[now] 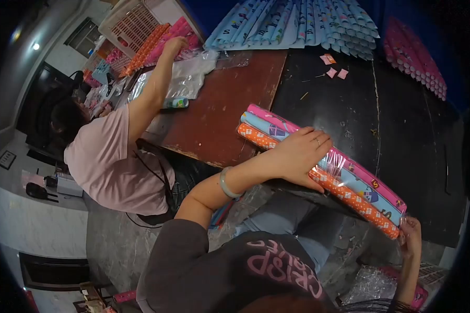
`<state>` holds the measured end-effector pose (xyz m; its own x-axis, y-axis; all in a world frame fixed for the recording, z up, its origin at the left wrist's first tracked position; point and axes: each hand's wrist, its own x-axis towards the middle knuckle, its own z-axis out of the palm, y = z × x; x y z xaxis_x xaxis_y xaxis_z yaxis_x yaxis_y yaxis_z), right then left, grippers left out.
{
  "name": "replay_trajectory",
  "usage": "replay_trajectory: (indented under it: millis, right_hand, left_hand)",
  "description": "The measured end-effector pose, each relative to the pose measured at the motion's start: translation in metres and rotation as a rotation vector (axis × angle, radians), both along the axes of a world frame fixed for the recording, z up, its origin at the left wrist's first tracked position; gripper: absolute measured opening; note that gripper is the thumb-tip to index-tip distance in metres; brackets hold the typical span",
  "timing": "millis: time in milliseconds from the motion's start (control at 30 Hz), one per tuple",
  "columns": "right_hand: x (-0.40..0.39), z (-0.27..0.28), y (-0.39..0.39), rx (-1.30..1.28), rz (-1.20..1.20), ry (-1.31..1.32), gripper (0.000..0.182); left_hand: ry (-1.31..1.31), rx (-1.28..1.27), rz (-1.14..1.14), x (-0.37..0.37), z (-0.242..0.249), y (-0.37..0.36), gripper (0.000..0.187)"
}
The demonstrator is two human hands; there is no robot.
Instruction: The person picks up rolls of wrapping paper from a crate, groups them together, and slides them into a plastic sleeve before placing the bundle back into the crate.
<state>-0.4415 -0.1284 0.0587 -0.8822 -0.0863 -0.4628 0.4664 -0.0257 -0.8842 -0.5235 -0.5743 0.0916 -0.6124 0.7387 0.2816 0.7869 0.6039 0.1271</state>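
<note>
A pack of wrapping paper rolls, pink, light blue and orange side by side in clear plastic, lies slantwise along the near edge of the black table. My left hand is laid across the middle of the pack, fingers over the far side and thumb on the near side, gripping it. At the pack's right end, my right hand has its fingers closed on the clear plastic sleeve. That hand's fingertips are partly hidden by the plastic.
Light blue rolls are stacked at the back, with pink rolls at the right. Small pink packets lie on the black table. At left, a co-worker in a pink shirt reaches across the brown table, near clear sleeves.
</note>
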Motion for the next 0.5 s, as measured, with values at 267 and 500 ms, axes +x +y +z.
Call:
replay_trajectory:
  millis: [267, 500]
  right_hand:
    - [-0.008, 0.021, -0.011, 0.209, 0.124, -0.010, 0.028]
    - [-0.014, -0.016, 0.001, 0.283, -0.193, 0.254, 0.017]
  left_hand:
    - [0.017, 0.009, -0.007, -0.001, 0.000, -0.002, 0.099]
    - [0.018, 0.030, 0.019, 0.000, -0.001, 0.000, 0.100]
